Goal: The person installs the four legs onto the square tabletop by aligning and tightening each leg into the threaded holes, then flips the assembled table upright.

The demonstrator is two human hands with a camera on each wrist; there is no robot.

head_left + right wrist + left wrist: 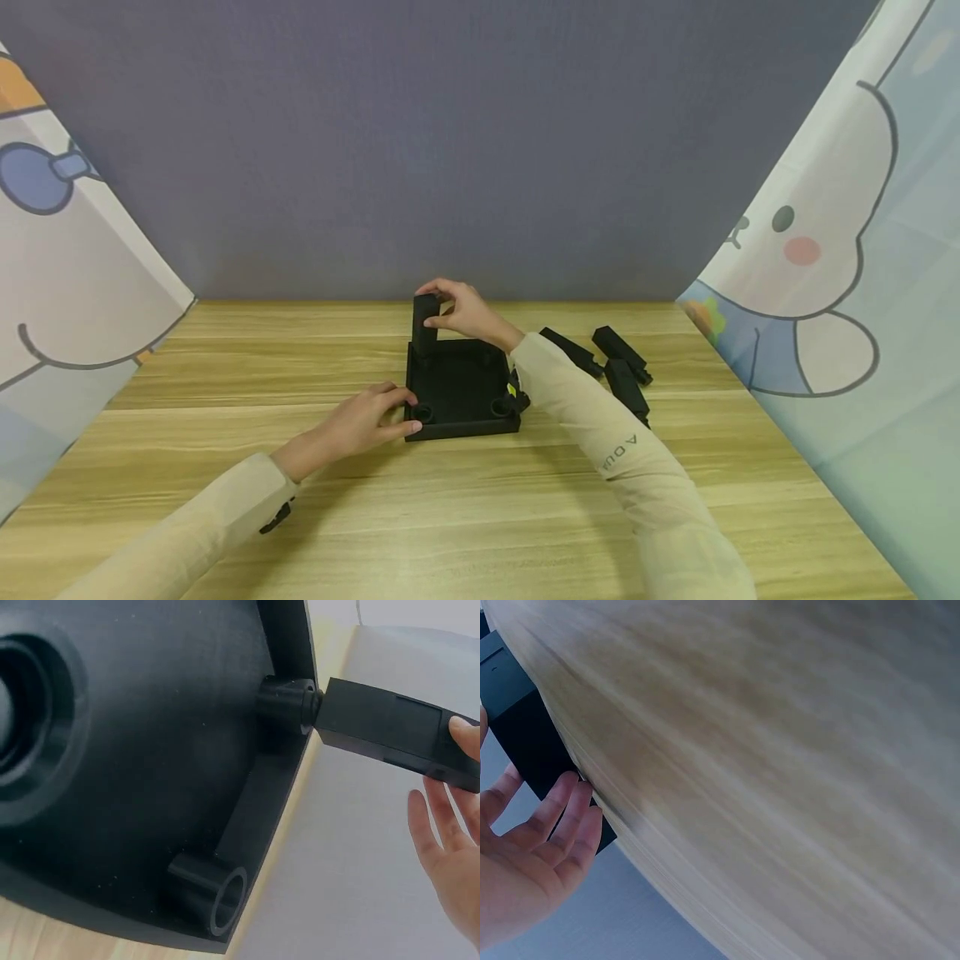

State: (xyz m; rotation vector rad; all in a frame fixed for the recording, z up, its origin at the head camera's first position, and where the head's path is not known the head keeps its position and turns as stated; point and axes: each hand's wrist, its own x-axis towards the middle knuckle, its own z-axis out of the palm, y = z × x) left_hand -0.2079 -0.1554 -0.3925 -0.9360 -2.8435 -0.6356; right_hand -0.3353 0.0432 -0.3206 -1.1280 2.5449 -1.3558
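A black square stool top point(459, 379) lies with its hollow side up on the table, a round socket near each corner. My right hand point(468, 315) holds a black square leg point(425, 329) by its upper end, thumb on one side and fingers on the other. In the right wrist view the leg point(382, 727) stands in line with the far left socket point(289, 705), its narrow end right at the socket's mouth. With thumb and fingers, my left hand point(363, 423) grips the near left corner of the top, around the side wall point(532, 739).
Three more black legs, among them one at the back point(573, 350) and one nearer point(626, 390), lie on the wooden table point(337, 525) at the right. A grey panel point(450, 150) rises behind the table, and printed cloths point(825, 250) hang at both sides.
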